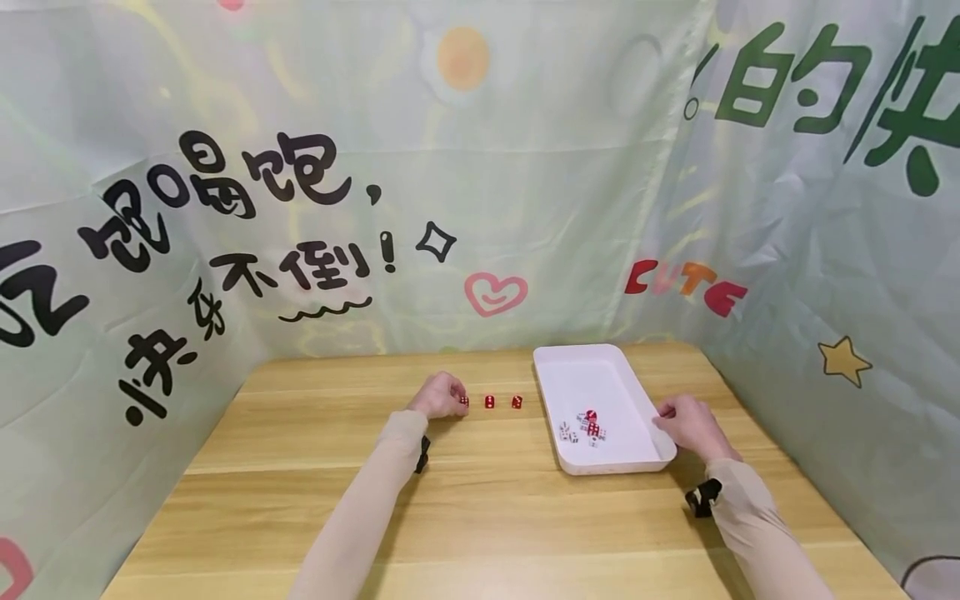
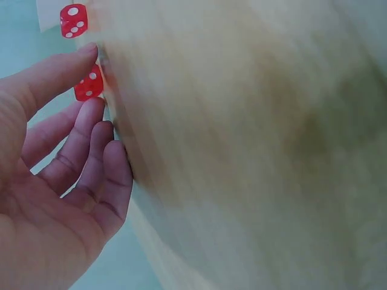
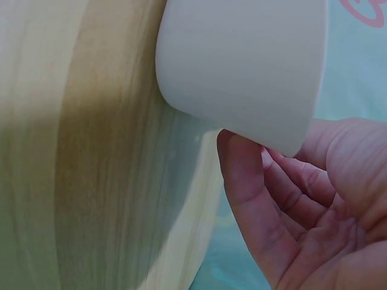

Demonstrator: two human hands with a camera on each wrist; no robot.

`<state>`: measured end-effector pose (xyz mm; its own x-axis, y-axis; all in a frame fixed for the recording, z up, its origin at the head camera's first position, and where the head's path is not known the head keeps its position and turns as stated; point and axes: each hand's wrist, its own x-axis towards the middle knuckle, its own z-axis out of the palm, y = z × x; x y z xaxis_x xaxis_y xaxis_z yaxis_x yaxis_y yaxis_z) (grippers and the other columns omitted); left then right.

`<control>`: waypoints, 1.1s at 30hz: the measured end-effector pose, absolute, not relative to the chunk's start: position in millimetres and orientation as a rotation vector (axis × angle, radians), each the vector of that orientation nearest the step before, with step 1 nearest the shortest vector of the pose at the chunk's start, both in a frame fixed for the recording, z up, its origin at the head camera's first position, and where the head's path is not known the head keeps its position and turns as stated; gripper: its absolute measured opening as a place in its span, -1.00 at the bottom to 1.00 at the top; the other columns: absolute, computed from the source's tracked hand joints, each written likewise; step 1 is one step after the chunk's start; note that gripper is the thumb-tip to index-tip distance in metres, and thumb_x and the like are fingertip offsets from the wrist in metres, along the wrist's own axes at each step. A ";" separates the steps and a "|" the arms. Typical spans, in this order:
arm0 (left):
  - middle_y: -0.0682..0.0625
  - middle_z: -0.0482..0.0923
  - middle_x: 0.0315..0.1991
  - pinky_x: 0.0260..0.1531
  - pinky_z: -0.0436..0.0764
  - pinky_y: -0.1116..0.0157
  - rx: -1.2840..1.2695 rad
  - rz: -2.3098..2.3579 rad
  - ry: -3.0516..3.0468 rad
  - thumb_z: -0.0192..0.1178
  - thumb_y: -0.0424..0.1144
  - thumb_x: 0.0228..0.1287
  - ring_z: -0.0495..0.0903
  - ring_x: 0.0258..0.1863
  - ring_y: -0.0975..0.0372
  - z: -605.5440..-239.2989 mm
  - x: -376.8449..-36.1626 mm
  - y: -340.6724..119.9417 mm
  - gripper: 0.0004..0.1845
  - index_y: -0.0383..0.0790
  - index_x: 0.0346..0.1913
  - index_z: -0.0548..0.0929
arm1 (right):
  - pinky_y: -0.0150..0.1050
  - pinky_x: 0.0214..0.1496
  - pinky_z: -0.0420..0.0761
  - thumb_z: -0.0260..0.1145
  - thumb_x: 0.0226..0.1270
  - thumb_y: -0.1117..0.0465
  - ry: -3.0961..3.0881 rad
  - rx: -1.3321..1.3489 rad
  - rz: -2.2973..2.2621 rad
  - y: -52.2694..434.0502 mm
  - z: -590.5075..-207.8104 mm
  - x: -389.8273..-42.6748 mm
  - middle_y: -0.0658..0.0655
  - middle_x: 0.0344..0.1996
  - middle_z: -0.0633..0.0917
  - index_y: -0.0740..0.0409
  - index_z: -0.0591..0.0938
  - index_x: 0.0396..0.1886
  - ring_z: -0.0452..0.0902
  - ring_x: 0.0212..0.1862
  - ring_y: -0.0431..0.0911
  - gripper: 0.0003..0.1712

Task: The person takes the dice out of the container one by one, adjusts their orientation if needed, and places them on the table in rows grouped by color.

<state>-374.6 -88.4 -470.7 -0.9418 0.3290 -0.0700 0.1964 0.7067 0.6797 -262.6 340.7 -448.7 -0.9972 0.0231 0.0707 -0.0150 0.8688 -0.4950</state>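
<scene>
Three red dice with white dots form a row on the wooden table. My left hand (image 1: 440, 396) is at the leftmost die (image 2: 89, 84), pinching it between thumb and fingertips in the left wrist view. To its right sit the middle die (image 1: 490, 402) and the rightmost die (image 1: 517, 402). A white tray (image 1: 637, 387) stands to the right of the row, with red dice (image 1: 592, 429) and several clear or white ones (image 1: 567, 433) near its front end. My right hand (image 1: 693, 427) grips the tray's right wall near the front corner, some fingers hidden behind it.
The wooden table (image 1: 300, 500) meets printed cloth walls at the back and on the right. The back cloth (image 1: 450, 192) carries black lettering, and the right cloth (image 1: 840, 275) hangs close beyond my right hand.
</scene>
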 end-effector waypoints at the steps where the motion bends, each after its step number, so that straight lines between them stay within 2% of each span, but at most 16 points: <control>1: -0.01 0.58 -0.40 -0.37 0.51 0.36 0.427 1.058 2.716 0.46 -0.37 0.01 0.49 -0.41 0.24 -470.0 -374.3 -87.6 -0.65 -0.35 -0.09 0.69 | -0.24 -0.35 0.49 0.32 0.25 0.31 -2.965 -0.010 0.790 340.7 -448.3 -262.6 0.18 -0.43 0.68 0.36 0.66 -0.34 0.52 -0.37 -0.03 -0.85; 6: -0.04 0.56 -0.34 -0.40 0.52 0.33 0.411 1.038 2.710 0.41 -0.45 0.04 0.48 -0.44 0.21 -466.7 -370.7 -84.1 -0.47 -0.37 0.14 0.58 | -0.23 -0.33 0.50 0.33 0.24 0.30 -2.961 -0.015 0.789 340.5 -448.6 -261.8 0.19 -0.43 0.69 0.37 0.67 -0.33 0.54 -0.37 -0.03 -0.84; 10: -0.04 0.53 -0.34 -0.39 0.51 0.31 0.387 1.025 2.735 0.39 -0.46 0.04 0.49 -0.45 0.20 -464.3 -369.3 -82.2 -0.44 -0.33 0.19 0.55 | -0.23 -0.34 0.50 0.33 0.25 0.30 -2.956 -0.007 0.787 340.1 -449.7 -261.7 0.20 -0.42 0.69 0.38 0.66 -0.33 0.54 -0.36 -0.02 -0.84; 17: 0.01 0.47 -0.53 -0.51 0.41 0.34 0.531 1.031 2.769 0.32 -0.43 0.10 0.43 -0.62 0.26 -456.7 -366.2 -72.9 -0.62 -0.31 0.04 0.64 | -0.21 -0.32 0.52 0.33 0.24 0.30 -2.956 -0.012 0.777 341.0 -450.5 -262.2 0.22 -0.41 0.69 0.40 0.66 -0.31 0.55 -0.36 -0.01 -0.82; 20: 0.04 0.46 -0.56 -0.53 0.40 0.34 0.610 1.038 2.779 0.31 -0.39 0.15 0.41 -0.63 0.27 -452.4 -362.9 -63.5 -0.74 -0.30 -0.07 0.68 | -0.21 -0.33 0.51 0.32 0.24 0.30 -2.959 -0.012 0.776 340.9 -450.1 -261.8 0.22 -0.41 0.69 0.41 0.66 -0.30 0.55 -0.36 0.00 -0.81; 26: 0.08 0.55 -0.54 -0.44 0.47 0.39 0.757 1.049 2.804 0.34 -0.34 0.13 0.46 -0.55 0.32 -450.7 -358.6 -40.8 -0.91 -0.25 -0.29 0.72 | -0.22 -0.34 0.50 0.33 0.23 0.30 -2.952 -0.002 0.764 341.2 -451.2 -261.8 0.20 -0.43 0.69 0.38 0.67 -0.32 0.54 -0.37 -0.03 -0.83; 33: 0.10 0.64 -0.49 -0.38 0.53 0.42 0.847 1.062 2.763 0.28 -0.40 0.13 0.52 -0.50 0.37 -448.6 -354.4 -14.6 -0.93 -0.22 -0.33 0.74 | -0.21 -0.32 0.51 0.32 0.23 0.29 -2.937 0.009 0.762 341.2 -451.1 -262.0 0.19 -0.42 0.70 0.38 0.67 -0.32 0.56 -0.36 -0.03 -0.83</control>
